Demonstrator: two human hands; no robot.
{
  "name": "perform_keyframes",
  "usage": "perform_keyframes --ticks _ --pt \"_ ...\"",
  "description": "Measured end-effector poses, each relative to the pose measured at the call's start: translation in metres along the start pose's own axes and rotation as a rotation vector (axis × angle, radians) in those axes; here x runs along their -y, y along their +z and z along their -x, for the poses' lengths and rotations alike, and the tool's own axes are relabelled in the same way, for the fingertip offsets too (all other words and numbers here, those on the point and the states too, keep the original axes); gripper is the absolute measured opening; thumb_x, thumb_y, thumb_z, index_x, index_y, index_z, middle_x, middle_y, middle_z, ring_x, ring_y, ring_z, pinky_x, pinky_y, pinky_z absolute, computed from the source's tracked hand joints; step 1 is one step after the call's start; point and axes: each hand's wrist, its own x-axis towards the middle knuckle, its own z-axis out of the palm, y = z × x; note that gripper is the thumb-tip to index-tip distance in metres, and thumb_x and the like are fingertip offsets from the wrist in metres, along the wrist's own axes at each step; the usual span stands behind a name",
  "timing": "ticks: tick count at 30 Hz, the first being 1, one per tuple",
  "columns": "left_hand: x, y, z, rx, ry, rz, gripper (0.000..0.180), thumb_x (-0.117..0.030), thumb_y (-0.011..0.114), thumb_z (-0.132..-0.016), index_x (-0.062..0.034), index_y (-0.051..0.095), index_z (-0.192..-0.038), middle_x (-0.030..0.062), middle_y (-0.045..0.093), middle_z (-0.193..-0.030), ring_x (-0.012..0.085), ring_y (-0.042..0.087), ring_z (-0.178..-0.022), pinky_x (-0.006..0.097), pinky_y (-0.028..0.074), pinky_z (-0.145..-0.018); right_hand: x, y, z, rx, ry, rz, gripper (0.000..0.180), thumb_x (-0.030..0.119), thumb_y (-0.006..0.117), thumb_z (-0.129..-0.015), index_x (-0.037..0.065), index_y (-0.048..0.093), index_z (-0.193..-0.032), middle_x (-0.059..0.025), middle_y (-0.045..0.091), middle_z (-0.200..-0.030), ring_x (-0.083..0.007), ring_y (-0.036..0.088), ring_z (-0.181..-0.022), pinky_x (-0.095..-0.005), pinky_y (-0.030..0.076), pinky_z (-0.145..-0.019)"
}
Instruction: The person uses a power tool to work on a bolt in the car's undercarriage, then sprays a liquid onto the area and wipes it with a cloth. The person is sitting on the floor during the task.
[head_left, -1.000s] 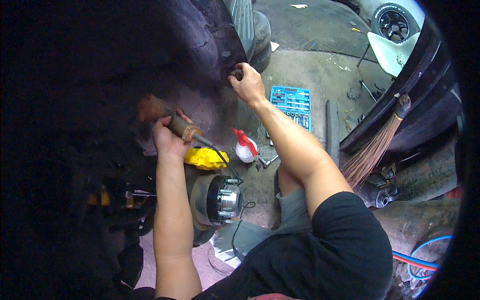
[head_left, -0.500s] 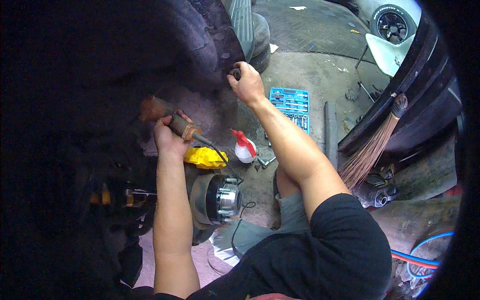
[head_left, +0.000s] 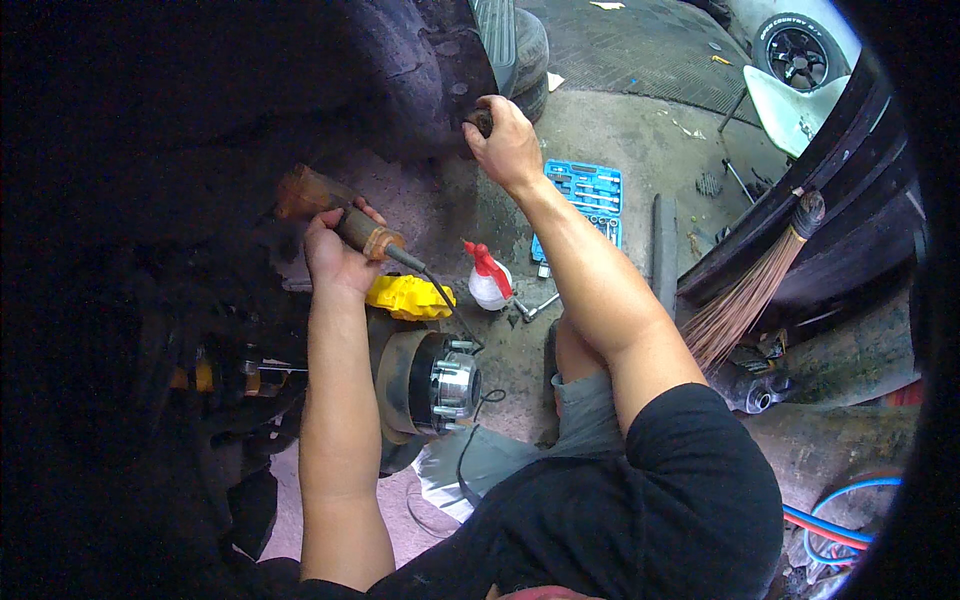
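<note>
My left hand [head_left: 336, 256] is closed around the body of a corded power tool [head_left: 370, 236] that looks like a grinder. The tool's rusty-orange front end [head_left: 300, 192] points into the dark wheel well, and a black cord trails from its rear. Farther away, my right hand [head_left: 510, 146] grips a dark, rounded piece [head_left: 482, 122] beside the fender edge; its kind is unclear. Below the tool sits a yellow brake caliper [head_left: 411, 298]. Nearer to me is a wheel hub [head_left: 455, 385] with bare studs.
A white spray bottle [head_left: 490, 288] with a red top stands right of the caliper, near a ratchet [head_left: 538, 308]. Beyond my right forearm lies a blue socket-set case [head_left: 590, 190]. At right are a stick broom [head_left: 755, 280], a dark bumper-like panel and air hoses [head_left: 825, 522].
The whole view has shifted slightly. My right hand, still gripping the dark piece, appears a little higher and farther right. My left hand keeps its hold on the power tool.
</note>
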Motion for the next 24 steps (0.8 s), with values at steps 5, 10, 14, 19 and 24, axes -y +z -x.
perform_keyframes --ticks 5,10,14,19,24 --pt "0.001 0.002 -0.002 -0.003 -0.009 0.028 0.039 -0.016 0.050 -0.084 0.0003 0.048 -0.120 0.0148 0.061 -0.102 0.0260 0.062 -0.091 0.042 0.054 -0.085 -0.012 0.005 0.002 0.126 0.081 0.041 0.041 0.024 0.073 -0.084 0.003 0.059 -0.116 -0.0209 0.065 -0.110 -0.0399 0.064 -0.104 -0.0472 0.052 -0.090" --pt "-0.001 -0.002 -0.002 0.021 -0.015 -0.013 0.040 -0.016 0.050 -0.085 -0.0005 0.047 -0.121 0.0146 0.061 -0.103 0.0258 0.062 -0.091 0.041 0.054 -0.086 -0.011 0.008 0.001 0.079 0.060 0.002 0.040 0.024 0.074 -0.084 0.003 0.059 -0.115 -0.0202 0.065 -0.109 -0.0393 0.064 -0.104 -0.0471 0.052 -0.090" --pt "0.002 0.001 -0.002 0.001 0.005 -0.004 0.039 -0.016 0.049 -0.085 0.0000 0.048 -0.120 0.0143 0.061 -0.103 0.0255 0.062 -0.090 0.041 0.054 -0.087 -0.014 0.006 0.001 0.058 0.044 -0.011 0.041 0.024 0.074 -0.083 0.003 0.059 -0.115 -0.0202 0.066 -0.109 -0.0392 0.064 -0.104 -0.0469 0.052 -0.090" --pt "0.004 0.006 0.003 -0.030 0.036 -0.017 0.037 -0.016 0.049 -0.085 0.0002 0.050 -0.118 0.0140 0.061 -0.103 0.0253 0.062 -0.090 0.041 0.054 -0.086 -0.018 0.007 0.001 0.040 0.043 0.012 0.042 0.024 0.074 -0.083 0.002 0.059 -0.116 -0.0207 0.065 -0.109 -0.0394 0.064 -0.105 -0.0465 0.052 -0.091" --pt "0.002 0.001 0.000 0.022 -0.007 -0.021 0.036 -0.018 0.049 -0.085 -0.0001 0.051 -0.116 0.0135 0.061 -0.103 0.0251 0.061 -0.091 0.042 0.054 -0.086 -0.015 0.005 0.001 0.059 0.062 0.015 0.042 0.024 0.074 -0.083 0.002 0.059 -0.116 -0.0204 0.066 -0.109 -0.0390 0.064 -0.105 -0.0462 0.052 -0.091"
